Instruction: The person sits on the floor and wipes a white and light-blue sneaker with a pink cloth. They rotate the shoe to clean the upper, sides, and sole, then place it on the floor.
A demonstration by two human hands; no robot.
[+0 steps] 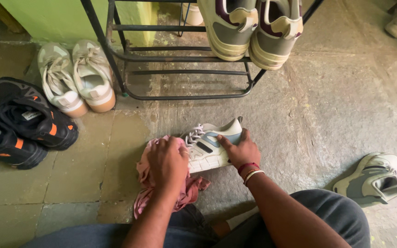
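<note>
A white sneaker with grey-blue panels lies on the stone floor in front of me, toe pointing left. My right hand grips its heel end, thumb on the side panel. My left hand presses a crumpled pink cloth against the toe and laces. The cloth trails down toward my knees. Red and white bangles circle my right wrist.
The matching sneaker lies at the right. A black metal shoe rack stands ahead with a cream and maroon pair on it. A white and tan pair and a black and orange pair sit left.
</note>
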